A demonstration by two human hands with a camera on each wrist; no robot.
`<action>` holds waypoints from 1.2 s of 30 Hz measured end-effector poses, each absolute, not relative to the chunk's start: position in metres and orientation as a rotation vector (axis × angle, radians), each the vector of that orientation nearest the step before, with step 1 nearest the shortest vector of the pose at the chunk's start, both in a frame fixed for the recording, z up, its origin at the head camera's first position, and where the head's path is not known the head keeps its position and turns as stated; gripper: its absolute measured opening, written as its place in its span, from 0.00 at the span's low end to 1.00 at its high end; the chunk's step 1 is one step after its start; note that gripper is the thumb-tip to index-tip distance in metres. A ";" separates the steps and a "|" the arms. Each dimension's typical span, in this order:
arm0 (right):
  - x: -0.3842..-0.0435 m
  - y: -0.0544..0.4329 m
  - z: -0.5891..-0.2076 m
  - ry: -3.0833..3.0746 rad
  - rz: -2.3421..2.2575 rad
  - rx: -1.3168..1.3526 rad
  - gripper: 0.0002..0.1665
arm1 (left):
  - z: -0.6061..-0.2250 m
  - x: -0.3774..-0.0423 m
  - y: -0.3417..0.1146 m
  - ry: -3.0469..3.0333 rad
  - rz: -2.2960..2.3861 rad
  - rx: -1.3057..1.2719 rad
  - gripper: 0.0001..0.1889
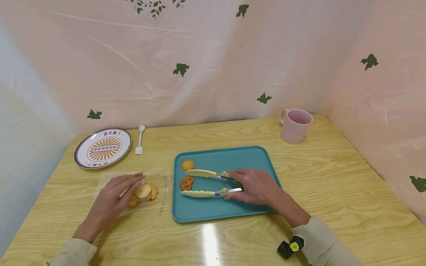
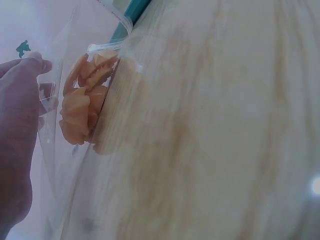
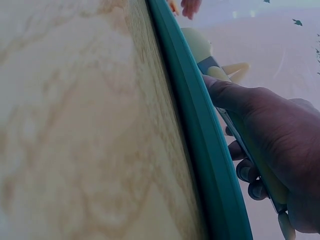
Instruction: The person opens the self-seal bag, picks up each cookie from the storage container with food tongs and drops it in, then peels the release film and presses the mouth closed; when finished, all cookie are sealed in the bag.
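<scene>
My left hand [image 1: 110,197] pinches the upper film of a clear plastic bag [image 1: 163,177] on the left of the table. Inside the bag lie several cookies [image 2: 82,107], one round and pale, others flower-shaped. Over the teal tray [image 1: 233,158], my right hand [image 1: 256,186] grips a pair of tongs [image 1: 201,173] with cream tips spread apart. Between those tips is a brown pretzel [image 1: 187,183], lying on the tray's left side. A flower-shaped cookie [image 1: 187,165] sits just behind it, close to the far tip.
At the back left stands a patterned plate [image 1: 104,161], with a small white spoon [image 1: 140,139] beside it. A pink mug [image 1: 295,128] is at the back right. Pink cloth [image 1: 217,87] with green leaf shapes hangs behind the wooden table [image 1: 331,174].
</scene>
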State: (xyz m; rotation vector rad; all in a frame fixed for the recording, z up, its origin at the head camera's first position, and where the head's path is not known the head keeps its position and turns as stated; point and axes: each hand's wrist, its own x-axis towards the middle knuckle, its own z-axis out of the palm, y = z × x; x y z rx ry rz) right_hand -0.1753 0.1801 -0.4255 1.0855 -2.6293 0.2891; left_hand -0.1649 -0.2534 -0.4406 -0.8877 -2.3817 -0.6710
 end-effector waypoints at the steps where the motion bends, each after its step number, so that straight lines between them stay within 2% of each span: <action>1: -0.175 0.180 -0.426 -2.629 0.286 1.085 0.40 | -0.441 -0.165 -0.253 -2.385 -0.670 -0.886 0.22; 36: -0.177 0.181 -0.428 -2.606 0.274 1.113 0.37 | -0.441 -0.166 -0.253 -2.351 -0.678 -0.922 0.22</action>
